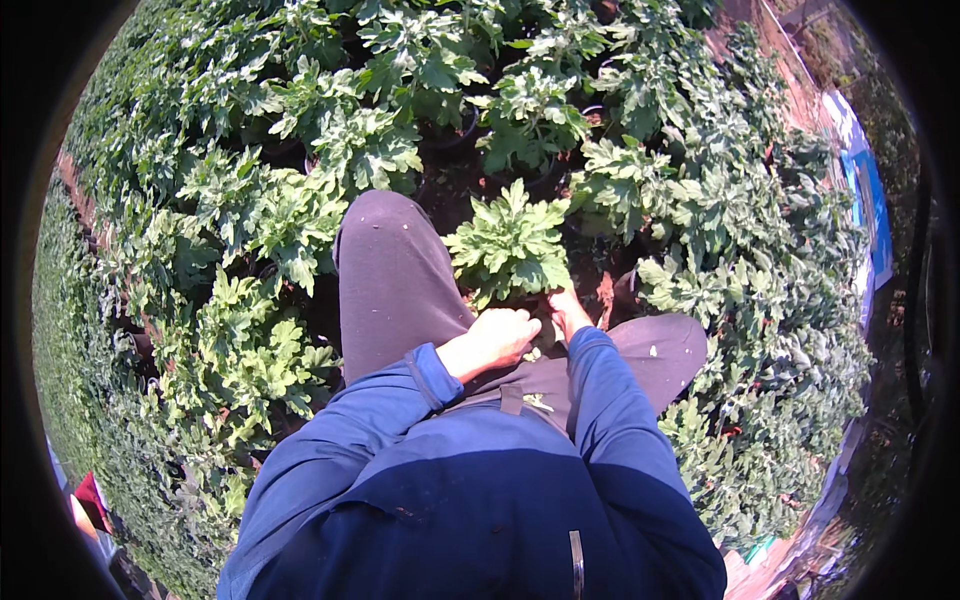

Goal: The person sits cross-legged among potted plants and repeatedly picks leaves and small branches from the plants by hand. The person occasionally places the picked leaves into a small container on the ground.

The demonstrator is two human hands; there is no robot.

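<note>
A chrysanthemum-like plant [514,240] with lobed green leaves stands between my knees. My left hand [501,335] is curled just below its foliage, close to my raised left knee; whether its fingers pinch anything is hidden. On the other side, my right hand [566,311] reaches under the leaves near the plant's base. Its fingertips are partly covered by foliage, so its grip does not show. The two hands are close together, with a narrow gap between them. Pale green leaf bits [537,403] lie on my dark trousers [397,277].
Dense rows of similar leafy plants [375,146] surround me, several in dark pots [457,127]. Reddish soil [469,184] shows between them. A blue and white sheet [870,210] borders the right side. Red fabric [91,501], possibly a person's clothing, appears at lower left.
</note>
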